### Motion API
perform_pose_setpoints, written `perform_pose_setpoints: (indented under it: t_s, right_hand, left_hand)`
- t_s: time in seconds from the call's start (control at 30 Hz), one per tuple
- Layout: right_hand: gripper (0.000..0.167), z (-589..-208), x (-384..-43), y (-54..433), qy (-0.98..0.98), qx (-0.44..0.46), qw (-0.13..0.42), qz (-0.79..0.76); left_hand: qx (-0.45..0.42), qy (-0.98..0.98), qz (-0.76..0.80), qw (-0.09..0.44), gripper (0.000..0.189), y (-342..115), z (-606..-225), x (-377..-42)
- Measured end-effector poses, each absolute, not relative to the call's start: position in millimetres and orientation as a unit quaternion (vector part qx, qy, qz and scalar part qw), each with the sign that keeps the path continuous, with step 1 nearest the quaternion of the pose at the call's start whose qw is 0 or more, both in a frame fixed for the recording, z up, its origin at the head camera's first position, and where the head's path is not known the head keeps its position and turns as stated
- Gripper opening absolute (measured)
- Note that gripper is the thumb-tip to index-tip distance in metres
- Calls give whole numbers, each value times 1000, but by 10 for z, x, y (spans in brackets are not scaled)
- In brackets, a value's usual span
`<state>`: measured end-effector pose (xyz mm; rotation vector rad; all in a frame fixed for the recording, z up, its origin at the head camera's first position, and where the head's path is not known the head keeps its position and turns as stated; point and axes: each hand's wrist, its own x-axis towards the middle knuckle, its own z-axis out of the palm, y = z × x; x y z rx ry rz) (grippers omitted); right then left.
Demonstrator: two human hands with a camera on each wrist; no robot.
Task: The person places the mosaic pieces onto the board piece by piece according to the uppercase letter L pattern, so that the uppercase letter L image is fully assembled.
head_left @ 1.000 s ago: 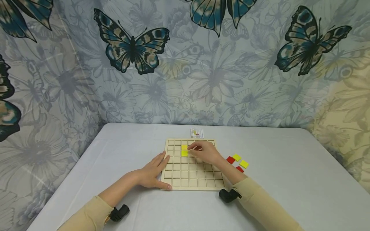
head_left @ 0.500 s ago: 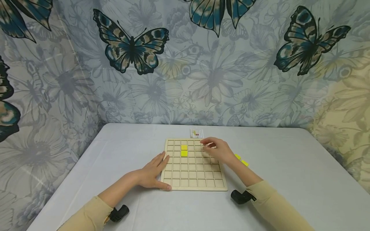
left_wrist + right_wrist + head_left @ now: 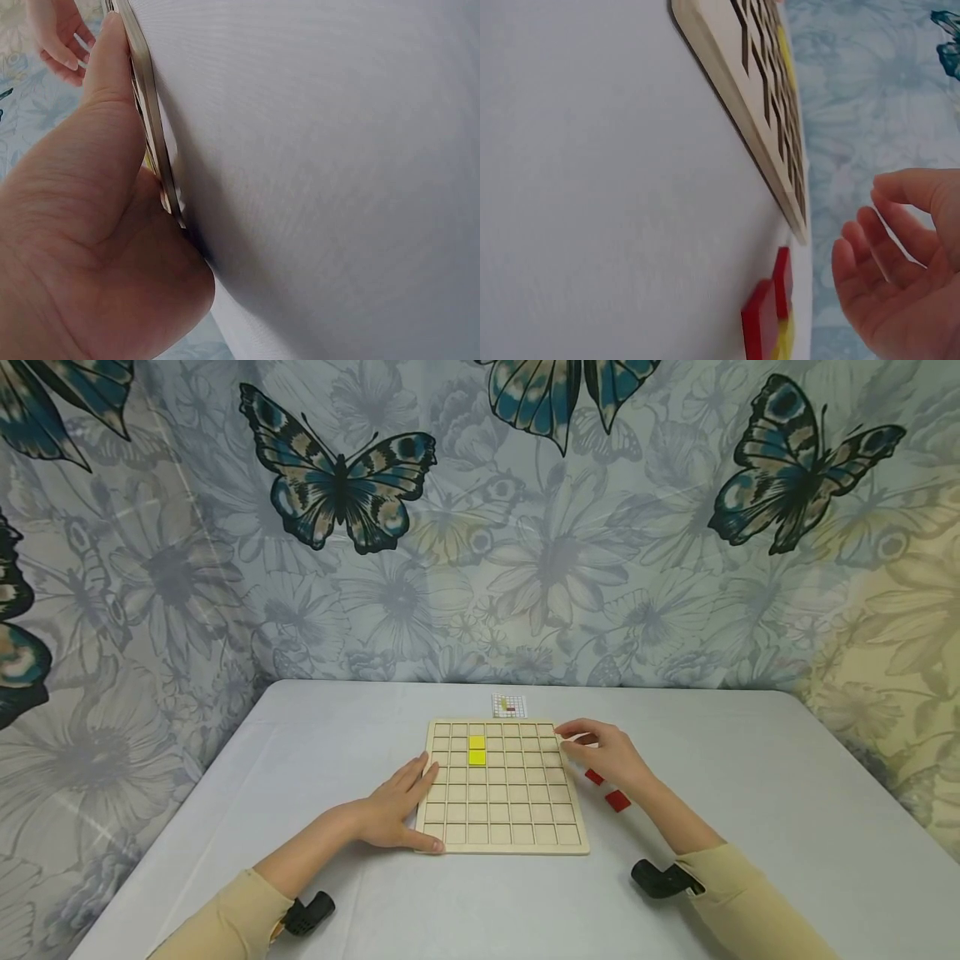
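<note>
A pale wooden grid board (image 3: 498,814) lies on the table in the head view. Two yellow square tiles (image 3: 477,757) sit in neighbouring cells of one column, near its far side. My left hand (image 3: 393,810) rests against the board's left edge, fingers extended and thumb at the near corner. Just off the far right corner, my right hand (image 3: 607,752) hovers with fingers loosely bent and nothing between them. Below it lie two red tiles (image 3: 618,801). Part of a yellow tile (image 3: 784,341) shows behind the red ones in the right wrist view; the hand hides it from the head view.
A small card (image 3: 509,706) printed with a coloured grid lies beyond the board's far edge. White cloth covers the table (image 3: 750,777). Behind it hangs a butterfly-patterned curtain (image 3: 555,568).
My right hand has moved right, from beside the yellow tiles on the board to above the loose tiles, covering the yellow ones there. My left hand has stayed in place.
</note>
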<state>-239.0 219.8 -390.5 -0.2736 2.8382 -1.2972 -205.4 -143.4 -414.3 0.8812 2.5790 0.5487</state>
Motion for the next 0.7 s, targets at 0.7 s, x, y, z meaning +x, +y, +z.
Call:
perform_pose_setpoints:
  t_s: [0.7]
  right_hand:
    - [27, -3870, -2280, 2680, 947, -82, 6, -310]
  left_hand:
    - [313, 915, 186, 174, 115, -1417, -4137, -2052]
